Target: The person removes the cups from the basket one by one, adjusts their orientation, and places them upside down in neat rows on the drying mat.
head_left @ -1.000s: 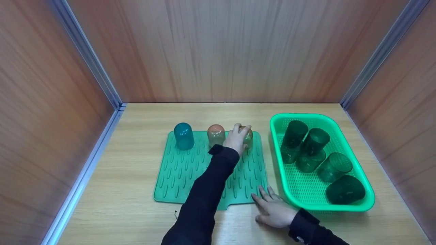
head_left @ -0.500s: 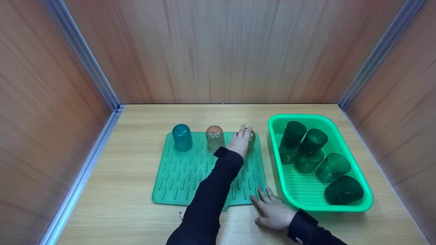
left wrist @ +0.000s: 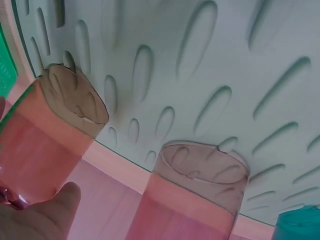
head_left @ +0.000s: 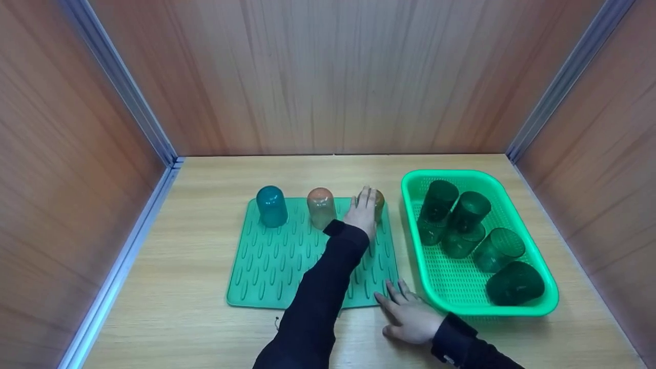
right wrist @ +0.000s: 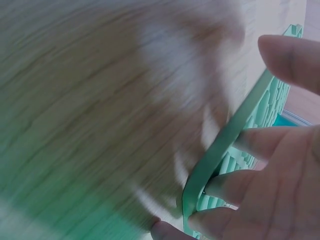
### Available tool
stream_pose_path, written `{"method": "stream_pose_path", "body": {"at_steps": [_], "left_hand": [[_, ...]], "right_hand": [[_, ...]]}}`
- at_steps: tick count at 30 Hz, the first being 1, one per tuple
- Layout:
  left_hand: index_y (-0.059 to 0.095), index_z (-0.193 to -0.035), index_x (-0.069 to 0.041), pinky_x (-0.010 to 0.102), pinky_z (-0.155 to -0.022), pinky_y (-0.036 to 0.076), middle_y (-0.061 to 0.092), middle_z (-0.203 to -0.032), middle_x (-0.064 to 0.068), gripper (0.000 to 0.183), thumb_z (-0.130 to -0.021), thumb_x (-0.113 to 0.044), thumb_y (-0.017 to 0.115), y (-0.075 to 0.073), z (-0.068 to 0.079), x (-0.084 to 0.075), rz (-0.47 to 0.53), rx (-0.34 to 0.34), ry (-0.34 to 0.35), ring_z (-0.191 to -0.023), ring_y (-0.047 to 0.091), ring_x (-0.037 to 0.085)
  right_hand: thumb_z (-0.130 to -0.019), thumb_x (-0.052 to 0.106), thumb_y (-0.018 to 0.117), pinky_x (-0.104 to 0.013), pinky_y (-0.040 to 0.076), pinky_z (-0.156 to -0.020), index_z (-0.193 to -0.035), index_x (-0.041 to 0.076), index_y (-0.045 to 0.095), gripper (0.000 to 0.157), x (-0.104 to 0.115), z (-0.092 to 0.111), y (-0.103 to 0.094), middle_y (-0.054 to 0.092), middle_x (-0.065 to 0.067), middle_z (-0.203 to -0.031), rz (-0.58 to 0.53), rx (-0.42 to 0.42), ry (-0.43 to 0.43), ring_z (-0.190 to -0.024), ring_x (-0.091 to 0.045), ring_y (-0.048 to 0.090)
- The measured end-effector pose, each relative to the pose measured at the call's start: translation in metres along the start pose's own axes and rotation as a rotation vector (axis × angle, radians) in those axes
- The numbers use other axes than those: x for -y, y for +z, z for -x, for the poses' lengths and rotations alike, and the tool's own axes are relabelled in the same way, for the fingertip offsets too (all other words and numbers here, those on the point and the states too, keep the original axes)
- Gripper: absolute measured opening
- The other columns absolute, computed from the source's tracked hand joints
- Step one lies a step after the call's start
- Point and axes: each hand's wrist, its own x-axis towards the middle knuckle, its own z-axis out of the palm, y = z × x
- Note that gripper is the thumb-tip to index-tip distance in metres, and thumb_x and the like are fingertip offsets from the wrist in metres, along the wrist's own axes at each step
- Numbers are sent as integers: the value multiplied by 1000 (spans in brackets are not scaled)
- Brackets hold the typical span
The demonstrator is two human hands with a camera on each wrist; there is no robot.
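At the back right of the green drying mat (head_left: 277, 266), my left hand (head_left: 362, 212) holds an amber see-through cup (head_left: 379, 205). That cup is upside down, its rim down at the mat. In the left wrist view, my thumb lies beside the cup (left wrist: 42, 135) and a fingertip shows at its far side. A second pale amber cup (head_left: 321, 209) and a blue cup (head_left: 272, 207) stand inverted along the mat's back edge. My right hand (head_left: 412, 316) rests at the mat's front right corner, fingers spread; in the right wrist view several fingertips touch the mat's edge (right wrist: 220, 140).
Right of the mat stands a green basket (head_left: 461, 307) holding several dark see-through cups (head_left: 515, 283). Wood-grain panels (head_left: 328, 77) close off the back and both sides of the table (head_left: 169, 287). A thin dark strand (head_left: 277, 323) lies by my left sleeve.
My left hand has shifted the amber cup a little to the right, away from the second amber cup. The right hand has stayed at the mat's corner.
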Motion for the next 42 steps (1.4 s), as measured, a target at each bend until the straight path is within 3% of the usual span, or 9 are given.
{"method": "stream_pose_path", "body": {"at_steps": [3, 7, 13, 16, 19, 24, 31, 36, 42], "left_hand": [[7, -144, -14, 37, -102, 22, 6, -147, 7, 81, -83, -22, 60, -2, -1, 1, 3, 37, 10, -125, 28, 33], [6, -144, -18, 41, -100, 26, 1, -148, 6, 85, -81, -27, 63, 0, 0, 0, 19, 11, -11, -128, 20, 37], [3, -144, -25, 45, -100, 24, -9, -147, 10, 92, -77, -28, 67, 16, 10, -4, 55, -132, -5, -130, 2, 39], [4, -144, -22, 45, -102, 18, -8, -147, 13, 90, -77, -29, 64, 20, 16, -8, 80, -233, 15, -131, -1, 37], [3, -144, -18, 43, -104, 14, -11, -146, 12, 87, -80, -36, 59, 17, 23, -14, 166, -266, 3, -131, -7, 34], [-2, -143, -14, 42, -104, 14, -13, -146, 11, 88, -82, -48, 51, 1, 37, -24, 421, -166, -50, -130, -11, 32], [3, -144, -14, 41, -103, 16, 1, -148, 9, 86, -83, -54, 49, -21, 57, -23, 730, -13, -41, -133, 2, 27], [7, -144, -19, 38, -101, 22, 7, -148, 2, 84, -82, -59, 47, -23, 69, -20, 905, 70, -20, -132, 12, 16], [12, -143, -25, 40, -99, 25, 17, -145, 0, 77, -82, -58, 47, -14, 80, -22, 1041, 141, -77, -129, 22, 19]], "right_hand": [[-83, 51, 50, -61, 17, -94, -142, 21, 22, 72, 1, 0, -1, 5, -17, -146, -2, -2, -3, -128, -42, -3], [-83, 51, 50, -60, 17, -95, -142, 20, 22, 72, 0, 1, -1, 4, -17, -146, -3, -7, -6, -129, -42, -4], [-84, 50, 51, -60, 17, -95, -141, 19, 24, 71, 0, 2, 0, 6, -18, -145, -13, -9, -14, -128, -43, -3], [-84, 49, 50, -61, 17, -94, -141, 19, 25, 69, 0, 2, 2, 8, -18, -145, -15, -21, -12, -128, -43, -2], [-84, 48, 51, -61, 17, -93, -141, 20, 26, 68, 1, 2, 3, 9, -17, -145, -3, -48, -6, -128, -43, -1], [-84, 44, 53, -63, 19, -91, -138, 17, 32, 64, 5, 3, 5, 16, -20, -143, 37, -134, -30, -127, -47, 6], [-86, 44, 52, -59, 25, -92, -137, 14, 35, 62, 20, 11, -4, 18, -20, -143, 61, -247, -87, -126, -46, 9], [-85, 54, 46, -56, 27, -93, -136, 14, 37, 65, 30, 22, -19, 24, -14, -142, -20, -336, -158, -126, -43, 16], [-83, 52, 52, -51, 32, -92, -126, 17, 51, 55, 32, 36, -43, 45, -5, -130, -24, -529, -149, -123, -34, 31]]}}
